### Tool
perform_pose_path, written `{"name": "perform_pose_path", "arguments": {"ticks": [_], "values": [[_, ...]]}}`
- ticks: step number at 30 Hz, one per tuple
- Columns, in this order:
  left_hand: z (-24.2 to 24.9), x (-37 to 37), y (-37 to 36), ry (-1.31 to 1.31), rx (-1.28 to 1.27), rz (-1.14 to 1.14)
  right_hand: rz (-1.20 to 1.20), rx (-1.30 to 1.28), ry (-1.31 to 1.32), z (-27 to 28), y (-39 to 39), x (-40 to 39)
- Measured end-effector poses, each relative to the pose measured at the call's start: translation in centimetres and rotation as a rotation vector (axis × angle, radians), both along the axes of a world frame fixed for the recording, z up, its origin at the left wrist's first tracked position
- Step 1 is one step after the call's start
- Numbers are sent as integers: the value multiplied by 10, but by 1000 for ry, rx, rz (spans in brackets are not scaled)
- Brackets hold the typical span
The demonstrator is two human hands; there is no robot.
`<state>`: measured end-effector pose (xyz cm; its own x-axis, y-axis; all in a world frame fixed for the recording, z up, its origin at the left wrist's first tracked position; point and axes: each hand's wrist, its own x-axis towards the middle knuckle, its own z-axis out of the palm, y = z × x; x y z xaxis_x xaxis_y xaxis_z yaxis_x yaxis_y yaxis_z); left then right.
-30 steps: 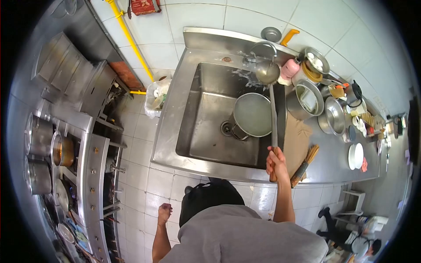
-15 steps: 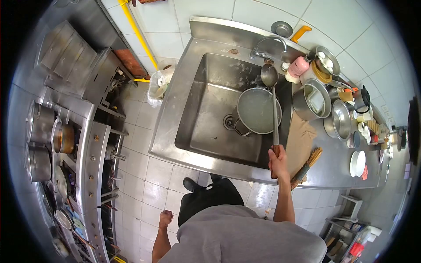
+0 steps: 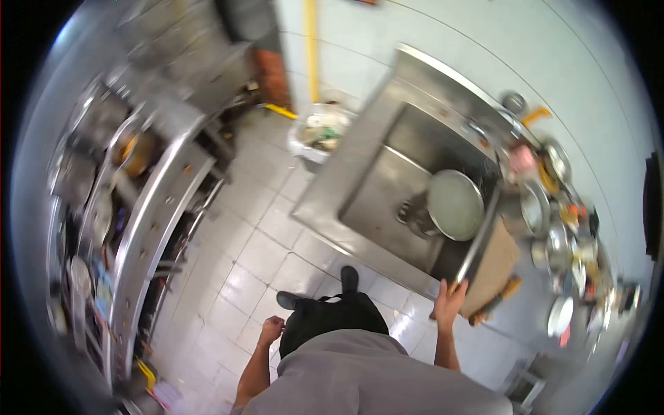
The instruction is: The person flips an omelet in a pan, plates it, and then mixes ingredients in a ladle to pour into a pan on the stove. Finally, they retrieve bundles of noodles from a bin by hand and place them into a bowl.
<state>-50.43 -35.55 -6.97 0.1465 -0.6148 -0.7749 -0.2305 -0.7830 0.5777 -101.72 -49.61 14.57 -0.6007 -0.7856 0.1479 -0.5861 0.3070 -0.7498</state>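
Observation:
My right hand (image 3: 449, 300) is closed round the wooden handle of a long metal ladle (image 3: 475, 253) at the sink's front right corner. The ladle's shaft runs up along the right side of the sink (image 3: 377, 187); its bowl is blurred. A pot (image 3: 455, 205) of cloudy liquid stands inside the basin, left of the shaft. My left hand (image 3: 271, 330) hangs low beside my body over the floor, fingers curled; whether it holds anything is hidden.
A stove (image 3: 155, 200) with pots runs along the left. Behind the floor area stands a lined waste bin (image 3: 304, 146). Right of the sink are a brown cloth (image 3: 494, 266), a brush (image 3: 499, 299), metal bowls (image 3: 555, 247) and white plates (image 3: 560, 317).
The view has turned, so the sink appears farther right and tilted. The ladle in my right hand lies lower along the sink's right edge. Both feet now show.

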Motion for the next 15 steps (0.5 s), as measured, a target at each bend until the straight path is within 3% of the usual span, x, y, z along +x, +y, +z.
{"name": "perform_pose_path", "arguments": {"ticks": [1, 2, 4, 6, 7, 10, 12, 14, 15], "values": [[-22, 13, 12, -69, -79, -113, 25, -79, -206, 0, 13, 31], [-40, 28, 27, -142, -146, -227, -40, 146, -232, -33, 37, 38], [-50, 49, 43, -282, -117, -212, 48, 189, -289, -54, 68, 77], [-32, 73, 49, -201, -8, -13, 29, 209, -481, -100, 88, 90], [-26, 89, 52, -198, -30, 46, 31, 173, -473, -94, 81, 113], [-23, 135, 74, -228, -72, 160, 48, 440, -628, -21, 41, 160], [-27, 167, 92, -259, -88, 205, 255, 301, -296, -73, 29, 154], [-31, 194, 102, -323, -102, 196, 338, 228, -152, -80, 15, 189], [-30, 207, 105, -340, -121, 218, 311, 266, -225, -61, 4, 216]]}}
